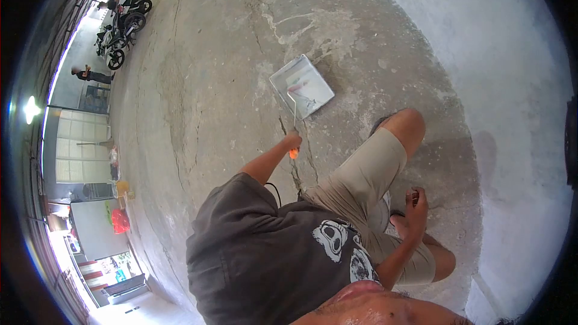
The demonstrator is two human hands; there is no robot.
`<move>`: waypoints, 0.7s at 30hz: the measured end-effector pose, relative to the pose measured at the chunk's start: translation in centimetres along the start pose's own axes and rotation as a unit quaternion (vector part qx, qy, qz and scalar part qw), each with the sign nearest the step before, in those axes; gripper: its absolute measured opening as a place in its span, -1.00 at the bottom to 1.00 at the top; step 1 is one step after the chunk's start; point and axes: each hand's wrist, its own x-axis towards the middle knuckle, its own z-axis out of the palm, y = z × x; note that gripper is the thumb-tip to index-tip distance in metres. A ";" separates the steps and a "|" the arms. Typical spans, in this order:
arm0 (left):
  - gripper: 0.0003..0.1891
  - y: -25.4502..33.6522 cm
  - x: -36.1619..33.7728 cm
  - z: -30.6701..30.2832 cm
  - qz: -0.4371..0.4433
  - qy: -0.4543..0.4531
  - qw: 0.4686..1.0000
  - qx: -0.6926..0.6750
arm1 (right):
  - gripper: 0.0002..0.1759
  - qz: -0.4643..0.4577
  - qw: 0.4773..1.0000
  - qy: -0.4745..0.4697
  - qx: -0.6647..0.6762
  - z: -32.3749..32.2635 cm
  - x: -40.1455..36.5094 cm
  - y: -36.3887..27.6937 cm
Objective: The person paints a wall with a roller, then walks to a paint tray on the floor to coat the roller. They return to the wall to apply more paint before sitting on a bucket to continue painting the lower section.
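My left hand (292,139) is closed around the orange handle of a paint roller (294,111). The roller's thin metal frame reaches up into a white paint tray (324,97), where the roller head rests in wet, pale paint. This tray lies tilted in my view on the concrete floor. Over by my legs, my right hand (416,202) has its fingers curled inward, away from the roller and tray. A small dark patch shows between those fingers; I cannot make out whether it is an object or shadow.
The floor (223,54) is cracked and stained with paint. A whitish wall (518,84) rises close on the right. Motorcycles (123,27) and a standing person (93,76) are far off at the left. A red bag (120,221) lies at the far lower left.
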 end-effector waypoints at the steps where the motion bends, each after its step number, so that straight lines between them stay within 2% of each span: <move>1: -0.78 -1.4 1.1 -0.6 -0.004 -0.011 1.000 -0.002 | -0.63 0.000 1.000 0.001 -0.001 -0.2 -0.2 -0.8; 3: -0.78 -2.4 3.0 -1.9 -0.007 -0.020 1.000 -0.005 | -0.62 0.020 1.000 -0.013 0.003 -0.9 -0.6 -2.8; 4: -0.79 -2.1 4.5 -3.0 -0.131 -0.043 0.974 -0.179 | -0.62 0.021 1.000 -0.011 0.002 -0.9 -0.6 -2.5; 5: -0.76 -1.8 5.5 -3.9 -0.249 -0.064 0.903 -0.343 | -0.63 0.022 1.000 -0.010 0.003 -0.7 -0.5 -1.9; 6: -0.76 -0.4 2.1 -6.5 -0.246 -0.063 0.904 -0.343 | -0.63 0.025 1.000 -0.009 0.004 -0.7 -0.4 -1.4; 7: -0.78 1.0 0.3 -11.1 -0.288 0.021 0.796 -0.531 | -0.63 0.026 1.000 -0.006 0.003 -0.7 -0.5 -1.0; 8: -0.80 2.9 -2.4 -16.6 -0.316 0.102 0.644 -0.690 | -0.63 0.016 1.000 0.002 0.003 -0.8 -0.6 -0.7; 9: -0.80 3.7 -2.9 -18.0 -0.314 0.101 0.646 -0.689 | -0.64 0.006 1.000 0.009 0.004 -0.8 -0.7 -0.5; 11: -0.89 5.3 -3.1 -19.4 -0.376 0.199 0.391 -0.816 | -0.64 0.006 1.000 0.013 0.011 -1.1 -0.9 -0.8; 12: -0.89 6.0 -3.4 -19.3 -0.379 0.201 0.391 -0.814 | -0.64 0.004 1.000 0.015 0.014 -1.1 -0.9 -0.9; 14: -0.90 8.0 -4.1 -18.5 -0.320 0.201 0.271 -0.885 | -0.64 -0.013 1.000 0.011 0.020 -0.6 -0.5 0.1; 15: -0.90 9.8 -4.9 -19.4 -0.322 0.204 0.269 -0.884 | -0.63 -0.028 0.999 0.012 0.024 -0.4 -0.3 0.5; 17: -0.89 14.2 -6.9 -23.4 -0.368 0.212 0.388 -0.818 | -0.63 -0.032 0.999 0.009 0.026 0.0 0.0 0.5; 21: -0.89 16.8 -4.9 -20.5 -0.374 0.168 0.428 -0.805 | -0.64 -0.034 0.999 -0.003 0.025 0.0 0.1 0.1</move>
